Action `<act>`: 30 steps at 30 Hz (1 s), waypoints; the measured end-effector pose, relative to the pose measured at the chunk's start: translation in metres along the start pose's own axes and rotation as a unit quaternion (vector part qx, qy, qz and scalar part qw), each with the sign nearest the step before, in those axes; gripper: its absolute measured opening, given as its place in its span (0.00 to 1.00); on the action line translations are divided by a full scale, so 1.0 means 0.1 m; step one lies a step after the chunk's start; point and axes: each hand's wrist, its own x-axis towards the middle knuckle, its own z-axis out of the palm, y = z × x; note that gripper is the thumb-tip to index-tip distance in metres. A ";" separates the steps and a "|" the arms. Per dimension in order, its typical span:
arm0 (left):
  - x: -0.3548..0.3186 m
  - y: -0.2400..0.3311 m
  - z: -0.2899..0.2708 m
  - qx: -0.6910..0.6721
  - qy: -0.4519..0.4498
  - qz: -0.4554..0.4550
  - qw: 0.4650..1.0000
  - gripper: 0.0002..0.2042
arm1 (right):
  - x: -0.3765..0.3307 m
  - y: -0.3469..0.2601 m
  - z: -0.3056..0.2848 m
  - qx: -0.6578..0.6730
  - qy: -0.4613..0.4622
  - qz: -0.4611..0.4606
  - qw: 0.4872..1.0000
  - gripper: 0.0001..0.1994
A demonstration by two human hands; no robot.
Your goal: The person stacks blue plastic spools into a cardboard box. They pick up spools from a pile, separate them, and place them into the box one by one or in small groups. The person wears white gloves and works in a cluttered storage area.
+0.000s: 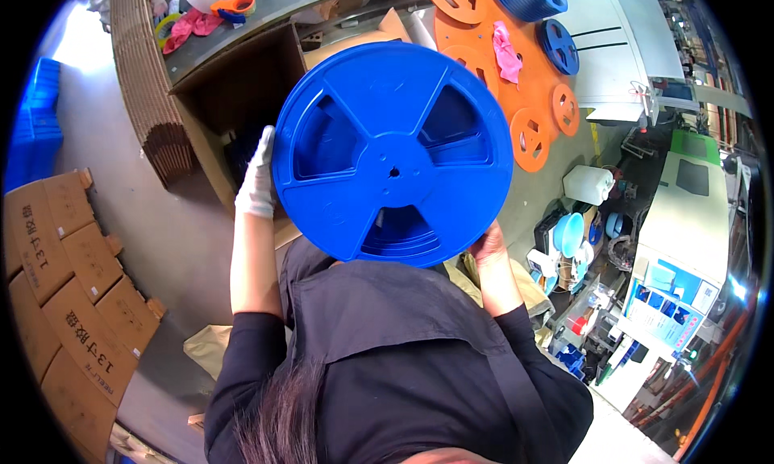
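A large round blue plastic reel (393,174) with three windows and a small centre hole is held up in front of my chest. More blue layers show through its windows, so it may be a stack of reels. My left hand (257,180), in a white glove, presses its palm and fingers against the reel's left edge. At the lower right edge my right hand (488,245) grips the rim, its fingers partly hidden behind the reel. An open cardboard box (197,141) stands just beyond my left hand, partly covered by the reel.
Flattened cardboard (149,85) leans beside the box. Orange reels (530,140) and blue reels (558,46) lie on an orange surface at the far right, with a pink cloth (506,51). Stacked cartons (81,303) stand at left; a pale machine (685,222) stands at right.
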 end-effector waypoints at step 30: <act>0.30 0.31 0.18 0.071 0.072 -0.049 0.994 0.27 | 0.23 -0.43 0.27 0.087 -0.100 -0.005 0.991 0.29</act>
